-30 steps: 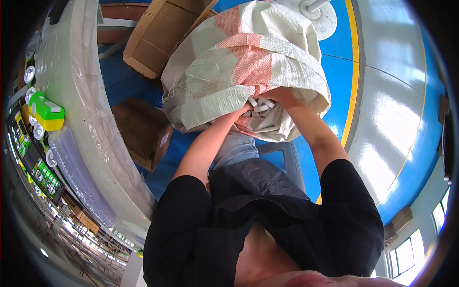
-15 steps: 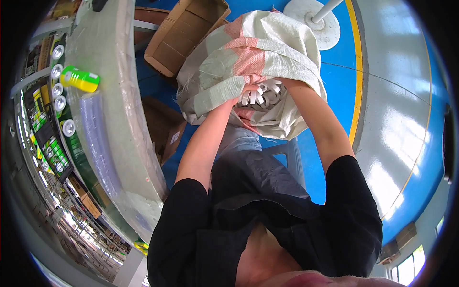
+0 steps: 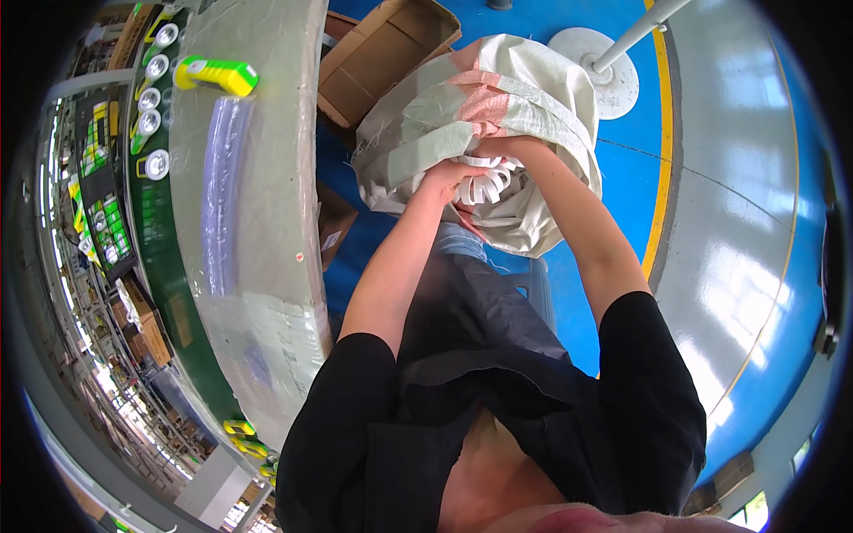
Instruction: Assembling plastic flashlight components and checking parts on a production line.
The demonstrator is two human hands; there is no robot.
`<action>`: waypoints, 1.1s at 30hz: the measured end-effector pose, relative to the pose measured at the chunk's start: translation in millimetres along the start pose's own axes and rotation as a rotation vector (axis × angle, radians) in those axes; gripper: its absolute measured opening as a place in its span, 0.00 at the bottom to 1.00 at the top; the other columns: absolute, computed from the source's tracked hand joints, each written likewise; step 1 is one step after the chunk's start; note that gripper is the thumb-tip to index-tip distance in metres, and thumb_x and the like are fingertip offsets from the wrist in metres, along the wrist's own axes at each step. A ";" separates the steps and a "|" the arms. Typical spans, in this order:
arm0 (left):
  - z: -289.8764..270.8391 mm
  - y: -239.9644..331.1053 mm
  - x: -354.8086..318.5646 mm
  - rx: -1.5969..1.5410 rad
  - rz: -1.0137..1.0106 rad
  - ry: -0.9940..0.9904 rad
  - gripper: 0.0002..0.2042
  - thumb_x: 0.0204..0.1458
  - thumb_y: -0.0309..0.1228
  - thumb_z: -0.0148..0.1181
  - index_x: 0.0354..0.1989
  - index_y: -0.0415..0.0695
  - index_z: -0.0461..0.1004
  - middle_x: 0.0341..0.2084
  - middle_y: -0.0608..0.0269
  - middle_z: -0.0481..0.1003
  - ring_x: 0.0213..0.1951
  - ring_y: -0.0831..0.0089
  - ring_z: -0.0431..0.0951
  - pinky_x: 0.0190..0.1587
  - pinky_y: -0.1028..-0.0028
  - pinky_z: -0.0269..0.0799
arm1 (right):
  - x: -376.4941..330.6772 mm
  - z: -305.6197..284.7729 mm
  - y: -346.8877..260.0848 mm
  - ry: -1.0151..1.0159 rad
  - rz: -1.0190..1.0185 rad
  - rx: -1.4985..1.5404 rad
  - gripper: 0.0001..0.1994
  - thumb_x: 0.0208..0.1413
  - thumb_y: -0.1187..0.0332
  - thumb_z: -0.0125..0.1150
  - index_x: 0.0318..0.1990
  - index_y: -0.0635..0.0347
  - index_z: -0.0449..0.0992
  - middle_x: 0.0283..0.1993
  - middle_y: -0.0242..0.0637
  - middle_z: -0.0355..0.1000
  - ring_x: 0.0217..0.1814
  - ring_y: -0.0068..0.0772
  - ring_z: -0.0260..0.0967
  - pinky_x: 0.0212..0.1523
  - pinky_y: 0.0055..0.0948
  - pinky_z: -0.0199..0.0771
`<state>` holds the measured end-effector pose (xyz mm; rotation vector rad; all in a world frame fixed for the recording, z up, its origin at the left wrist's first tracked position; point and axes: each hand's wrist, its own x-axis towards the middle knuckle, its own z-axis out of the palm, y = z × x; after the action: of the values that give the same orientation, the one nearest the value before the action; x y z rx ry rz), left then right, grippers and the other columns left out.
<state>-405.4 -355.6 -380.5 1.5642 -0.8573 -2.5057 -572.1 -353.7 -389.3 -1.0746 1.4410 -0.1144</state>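
A large whitish woven sack [image 3: 551, 98] with a pink stripe stands in front of me, its top folded open. Curled white plastic-looking strips [image 3: 487, 188] bunch up in its mouth. My left hand [image 3: 450, 174] is closed on the left side of the bunch, thumb and fingers around some loops. My right hand [image 3: 505, 148] reaches over from the far right side, its fingers bent onto the same strips and partly hidden by them. Both hands are close together at the sack's opening.
Left of me runs a plastic-covered bench [image 3: 275, 178] holding a green-yellow flashlight-like item [image 3: 218, 75]. Beyond it, similar items stand on a green conveyor [image 3: 169, 231]. An open cardboard box [image 3: 386, 53] lies behind the sack; a white round pole base [image 3: 613, 84] stands at the far right.
My hands have come up out of the sack's mouth and closer together, with white strips gathered between them. The view has shifted, so the bench appears farther right.
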 end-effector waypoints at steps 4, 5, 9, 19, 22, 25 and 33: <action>6.8 2.2 -7.0 -0.036 0.200 0.013 0.29 0.37 0.15 0.71 0.52 0.33 0.68 0.44 0.52 0.76 0.43 0.62 0.79 0.44 0.66 0.79 | -7.2 -2.7 -12.6 -0.015 -0.049 -0.101 0.24 0.52 0.53 0.56 0.56 0.50 0.72 0.52 0.36 0.73 0.48 0.33 0.72 0.38 0.34 0.78; 5.7 6.3 -12.6 -0.065 0.242 0.031 0.29 0.37 0.14 0.71 0.52 0.33 0.68 0.44 0.52 0.76 0.44 0.62 0.79 0.45 0.65 0.79 | -32.3 -8.4 -41.1 0.011 -0.056 -0.124 0.23 0.51 0.54 0.56 0.53 0.50 0.74 0.49 0.34 0.74 0.45 0.31 0.72 0.39 0.35 0.77; 18.8 3.4 -31.7 -0.126 0.279 0.156 0.46 0.34 0.10 0.70 0.65 0.40 0.51 0.53 0.47 0.68 0.49 0.57 0.77 0.46 0.60 0.80 | -51.3 -12.9 -59.3 0.028 -0.017 -0.224 0.30 0.41 0.55 0.67 0.56 0.50 0.72 0.49 0.37 0.74 0.40 0.31 0.74 0.25 0.29 0.77; 23.1 -14.4 -42.3 -0.411 0.526 0.199 0.57 0.33 0.05 0.65 0.70 0.57 0.37 0.60 0.50 0.59 0.56 0.55 0.71 0.47 0.59 0.79 | -45.5 -6.2 -76.7 0.063 -0.179 -0.325 0.36 0.37 0.60 0.70 0.60 0.53 0.69 0.57 0.41 0.70 0.50 0.34 0.74 0.37 0.29 0.83; 29.0 -7.9 -53.1 -0.433 0.555 0.199 0.57 0.33 0.05 0.66 0.69 0.57 0.37 0.59 0.49 0.60 0.55 0.56 0.71 0.47 0.59 0.79 | -40.6 -8.3 -81.5 0.096 -0.195 -0.331 0.39 0.32 0.62 0.71 0.60 0.55 0.68 0.55 0.43 0.71 0.46 0.36 0.76 0.32 0.29 0.83; 31.3 -5.7 -66.7 -0.467 0.561 0.193 0.57 0.33 0.06 0.67 0.69 0.56 0.38 0.58 0.49 0.61 0.55 0.56 0.71 0.48 0.59 0.79 | -53.0 -8.2 -97.5 0.096 -0.170 -0.378 0.38 0.33 0.62 0.70 0.60 0.57 0.69 0.51 0.43 0.74 0.41 0.37 0.77 0.31 0.31 0.82; 55.1 -46.4 -101.1 -0.549 0.464 0.253 0.55 0.33 0.07 0.69 0.68 0.52 0.41 0.55 0.52 0.64 0.53 0.57 0.72 0.46 0.59 0.80 | -101.8 18.0 -97.5 0.051 -0.139 -0.570 0.36 0.34 0.62 0.70 0.59 0.50 0.71 0.45 0.43 0.76 0.36 0.38 0.78 0.30 0.31 0.83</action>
<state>-392.7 -259.3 -303.3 1.2744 -0.3855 -1.9362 -527.4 -332.8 -256.0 -1.6456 1.4813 0.1834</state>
